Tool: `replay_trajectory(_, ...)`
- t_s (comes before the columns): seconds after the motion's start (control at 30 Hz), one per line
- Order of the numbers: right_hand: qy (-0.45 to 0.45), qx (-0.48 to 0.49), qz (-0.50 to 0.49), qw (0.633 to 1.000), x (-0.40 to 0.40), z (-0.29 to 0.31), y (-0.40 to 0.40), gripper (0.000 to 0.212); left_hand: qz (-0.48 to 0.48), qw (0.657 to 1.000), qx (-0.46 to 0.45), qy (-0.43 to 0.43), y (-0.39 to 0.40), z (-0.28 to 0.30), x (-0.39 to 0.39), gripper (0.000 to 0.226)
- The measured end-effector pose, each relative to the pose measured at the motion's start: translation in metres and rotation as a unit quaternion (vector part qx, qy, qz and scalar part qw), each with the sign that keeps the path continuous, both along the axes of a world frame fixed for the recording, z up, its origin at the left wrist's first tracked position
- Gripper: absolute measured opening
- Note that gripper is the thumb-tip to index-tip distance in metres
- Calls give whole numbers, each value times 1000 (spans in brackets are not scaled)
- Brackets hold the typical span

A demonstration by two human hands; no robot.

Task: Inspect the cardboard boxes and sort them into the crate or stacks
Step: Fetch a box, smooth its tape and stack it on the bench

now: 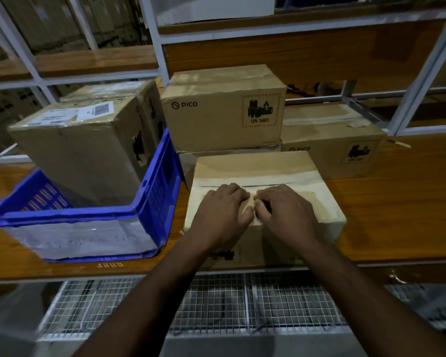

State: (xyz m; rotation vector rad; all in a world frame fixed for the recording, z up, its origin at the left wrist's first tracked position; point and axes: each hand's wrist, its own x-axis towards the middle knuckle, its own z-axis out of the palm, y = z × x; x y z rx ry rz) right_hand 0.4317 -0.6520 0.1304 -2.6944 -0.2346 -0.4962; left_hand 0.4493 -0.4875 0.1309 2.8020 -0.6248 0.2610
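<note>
A taped cardboard box (317, 204) lies on the wooden shelf straight in front of me. Both hands are on its top near the tape seam. My left hand (223, 211) rests there with its fingers spread and nearly flat. My right hand (285, 211) has its fingers curled and pinches at the top beside the left thumb. To the left stands a blue plastic crate (153, 202) holding a large labelled box (83, 150), with another box (139, 90) behind that one.
Behind the near box, a PICO box (224, 119) with a UN 3481 label sits on a lower box (191, 161). Another PICO box (327, 140) sits to the right. The wooden shelf (397, 215) runs right; wire mesh (242, 305) lies below its front edge.
</note>
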Motion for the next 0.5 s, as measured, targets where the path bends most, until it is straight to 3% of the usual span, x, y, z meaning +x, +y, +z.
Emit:
replay_trajectory(0.1,36,28,-11,999,9,4,-11,24,9,999,-46,-7,7,8,12,29)
replay_trajectory(0.17,54,-6,-43,998,20,2,-26,42,32,997,-71,-24,17,10,18,19)
replay_trajectory(0.23,73,-47,-74,993,26,-1,-39,61,68,993,-85,-36,26,8,23,16)
replay_trajectory(0.33,75,-71,-99,990,32,-3,-43,62,114,987,-93,-59,33,4,30,15)
replay_trajectory(0.4,56,-94,-114,987,36,-3,-39,57,121,987,-80,-69,29,2,35,26)
replay_trajectory(0.5,47,-101,-109,988,43,3,-24,54,116,991,-5,-69,16,2,40,59)
